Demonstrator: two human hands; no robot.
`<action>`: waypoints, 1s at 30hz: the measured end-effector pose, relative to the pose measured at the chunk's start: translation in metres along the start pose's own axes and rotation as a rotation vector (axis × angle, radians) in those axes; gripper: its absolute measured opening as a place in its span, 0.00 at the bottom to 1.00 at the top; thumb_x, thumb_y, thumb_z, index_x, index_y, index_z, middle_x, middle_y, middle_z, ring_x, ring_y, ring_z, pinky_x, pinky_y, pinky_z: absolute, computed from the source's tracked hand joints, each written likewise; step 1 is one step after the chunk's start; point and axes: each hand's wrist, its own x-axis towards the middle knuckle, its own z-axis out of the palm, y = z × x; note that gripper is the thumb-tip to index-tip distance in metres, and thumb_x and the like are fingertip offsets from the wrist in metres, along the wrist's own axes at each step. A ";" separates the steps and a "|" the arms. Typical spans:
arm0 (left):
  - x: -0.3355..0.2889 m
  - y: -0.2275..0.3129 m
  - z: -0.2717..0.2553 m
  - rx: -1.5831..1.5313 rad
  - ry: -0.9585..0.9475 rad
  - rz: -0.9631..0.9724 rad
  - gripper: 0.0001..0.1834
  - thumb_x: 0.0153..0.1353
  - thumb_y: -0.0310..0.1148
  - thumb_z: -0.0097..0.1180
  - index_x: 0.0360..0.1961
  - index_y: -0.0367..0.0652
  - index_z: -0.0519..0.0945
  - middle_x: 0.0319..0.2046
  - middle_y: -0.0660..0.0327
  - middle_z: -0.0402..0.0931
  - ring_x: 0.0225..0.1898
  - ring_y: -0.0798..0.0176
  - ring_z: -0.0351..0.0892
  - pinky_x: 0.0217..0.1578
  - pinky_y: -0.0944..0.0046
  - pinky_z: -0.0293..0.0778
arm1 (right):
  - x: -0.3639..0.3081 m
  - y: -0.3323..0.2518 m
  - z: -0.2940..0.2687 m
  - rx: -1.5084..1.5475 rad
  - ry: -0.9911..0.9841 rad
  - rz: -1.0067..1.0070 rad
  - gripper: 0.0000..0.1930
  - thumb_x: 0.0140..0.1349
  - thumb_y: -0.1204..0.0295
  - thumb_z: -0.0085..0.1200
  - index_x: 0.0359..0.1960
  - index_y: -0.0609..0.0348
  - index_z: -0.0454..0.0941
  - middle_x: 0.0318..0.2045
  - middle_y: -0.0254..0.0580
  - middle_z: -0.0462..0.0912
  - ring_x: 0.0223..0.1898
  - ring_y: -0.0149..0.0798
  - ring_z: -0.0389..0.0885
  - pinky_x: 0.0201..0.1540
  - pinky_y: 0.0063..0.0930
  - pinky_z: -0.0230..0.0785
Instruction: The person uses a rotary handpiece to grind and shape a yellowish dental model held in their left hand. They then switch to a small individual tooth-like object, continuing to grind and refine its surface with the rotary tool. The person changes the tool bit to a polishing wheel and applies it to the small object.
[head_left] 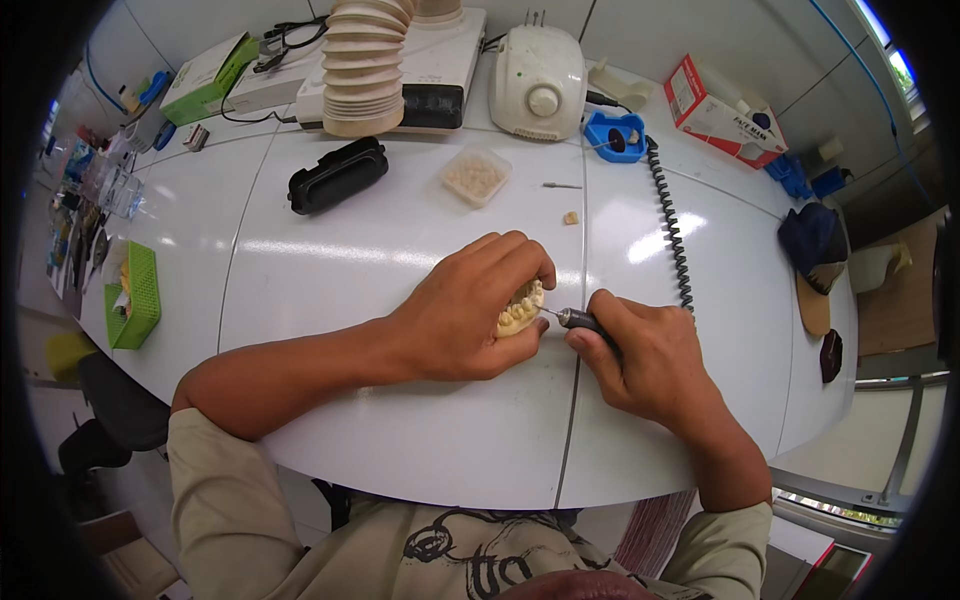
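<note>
Grinding looks underway, not finished: left hand (pixel 460 320) has its grip closed around a cream plaster tooth model (pixel 521 308), right hand (pixel 645 360) pinching a slim grey rotary handpiece (pixel 580 320), its tip at the teeth.

We see a cream dental model (pixel 520 309), white table (pixel 400 250), green basket (pixel 140 295), and perhaps dark-blue cap (pixel 812 240).

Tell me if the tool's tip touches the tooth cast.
Touching. The head view shows the tool, in the right hand, with its thin tip meeting the tooth cast held by the left hand.
</note>
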 end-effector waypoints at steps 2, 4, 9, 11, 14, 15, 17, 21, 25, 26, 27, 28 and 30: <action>0.000 0.001 -0.001 -0.006 0.000 -0.006 0.19 0.62 0.29 0.72 0.50 0.39 0.79 0.43 0.53 0.77 0.43 0.50 0.80 0.44 0.52 0.76 | 0.000 0.000 -0.001 -0.002 -0.005 -0.007 0.19 0.80 0.54 0.63 0.36 0.56 0.77 0.24 0.43 0.83 0.22 0.55 0.85 0.26 0.47 0.72; 0.000 0.001 0.000 -0.013 0.002 -0.008 0.19 0.62 0.29 0.72 0.51 0.38 0.79 0.43 0.53 0.77 0.42 0.50 0.80 0.44 0.52 0.76 | -0.001 0.000 -0.001 -0.002 0.011 -0.004 0.19 0.80 0.55 0.63 0.36 0.56 0.77 0.23 0.43 0.83 0.22 0.55 0.84 0.26 0.47 0.72; 0.001 0.001 0.001 -0.019 0.002 -0.004 0.19 0.62 0.29 0.72 0.51 0.38 0.79 0.42 0.53 0.77 0.42 0.51 0.80 0.44 0.52 0.76 | -0.001 -0.001 -0.003 0.002 -0.005 0.009 0.19 0.80 0.55 0.62 0.36 0.56 0.77 0.23 0.43 0.83 0.22 0.55 0.84 0.26 0.48 0.71; 0.001 0.001 0.000 -0.022 0.000 -0.010 0.19 0.62 0.29 0.72 0.51 0.38 0.79 0.43 0.53 0.77 0.42 0.51 0.80 0.44 0.52 0.76 | -0.001 -0.001 -0.004 0.004 -0.011 0.020 0.19 0.80 0.55 0.62 0.36 0.56 0.77 0.23 0.43 0.83 0.22 0.55 0.84 0.26 0.48 0.71; 0.001 0.001 0.000 -0.012 0.000 0.001 0.18 0.62 0.28 0.71 0.50 0.38 0.79 0.43 0.53 0.77 0.42 0.52 0.80 0.44 0.53 0.76 | -0.001 -0.001 -0.003 0.008 0.004 -0.003 0.19 0.80 0.55 0.63 0.36 0.56 0.77 0.23 0.43 0.83 0.22 0.55 0.84 0.26 0.48 0.71; 0.000 0.001 0.000 -0.016 0.005 0.003 0.18 0.62 0.28 0.71 0.50 0.39 0.79 0.43 0.53 0.77 0.42 0.52 0.80 0.44 0.53 0.76 | -0.002 -0.001 -0.002 0.006 0.005 0.006 0.19 0.80 0.55 0.63 0.36 0.56 0.77 0.23 0.43 0.83 0.23 0.55 0.84 0.26 0.48 0.71; 0.000 0.000 0.001 -0.024 0.013 0.006 0.18 0.62 0.28 0.71 0.51 0.39 0.79 0.43 0.53 0.77 0.41 0.52 0.80 0.43 0.54 0.76 | -0.002 0.000 -0.002 0.002 0.009 0.025 0.19 0.80 0.55 0.63 0.36 0.56 0.77 0.23 0.43 0.83 0.23 0.55 0.85 0.26 0.48 0.71; 0.000 0.003 -0.002 -0.017 0.001 -0.015 0.18 0.62 0.29 0.71 0.51 0.39 0.79 0.42 0.54 0.77 0.40 0.53 0.79 0.43 0.54 0.76 | 0.000 -0.001 -0.001 0.013 0.009 0.009 0.18 0.80 0.55 0.63 0.37 0.56 0.77 0.23 0.44 0.83 0.23 0.56 0.85 0.26 0.49 0.71; 0.000 0.002 -0.002 -0.015 -0.005 -0.014 0.18 0.62 0.29 0.71 0.51 0.39 0.79 0.42 0.54 0.77 0.40 0.54 0.79 0.43 0.54 0.75 | 0.000 0.000 -0.002 0.022 -0.001 0.015 0.19 0.80 0.55 0.62 0.37 0.56 0.76 0.23 0.45 0.83 0.23 0.56 0.85 0.26 0.49 0.71; 0.000 0.002 -0.001 -0.012 -0.007 -0.012 0.18 0.62 0.29 0.71 0.51 0.39 0.79 0.42 0.54 0.77 0.40 0.54 0.80 0.42 0.54 0.75 | -0.001 0.000 -0.002 0.021 0.001 0.013 0.19 0.81 0.55 0.62 0.37 0.56 0.76 0.23 0.45 0.83 0.23 0.56 0.85 0.26 0.49 0.71; 0.000 0.002 -0.001 -0.011 -0.005 -0.012 0.18 0.62 0.29 0.71 0.51 0.39 0.79 0.42 0.54 0.77 0.40 0.54 0.80 0.42 0.54 0.75 | -0.001 0.001 -0.001 0.024 0.000 0.009 0.19 0.81 0.55 0.62 0.37 0.56 0.77 0.23 0.45 0.83 0.23 0.55 0.85 0.26 0.49 0.71; -0.001 0.001 -0.001 -0.010 -0.004 -0.013 0.18 0.62 0.29 0.71 0.51 0.39 0.79 0.42 0.54 0.77 0.40 0.54 0.80 0.42 0.54 0.75 | -0.001 0.001 0.000 0.026 0.000 0.005 0.18 0.81 0.55 0.61 0.37 0.56 0.77 0.23 0.45 0.84 0.23 0.55 0.85 0.26 0.49 0.71; -0.001 0.001 -0.001 -0.011 -0.003 -0.014 0.18 0.62 0.30 0.71 0.51 0.39 0.79 0.42 0.54 0.77 0.40 0.54 0.79 0.42 0.54 0.75 | -0.001 0.001 -0.001 0.025 -0.009 0.013 0.18 0.81 0.55 0.61 0.38 0.56 0.77 0.23 0.44 0.84 0.23 0.55 0.85 0.27 0.48 0.71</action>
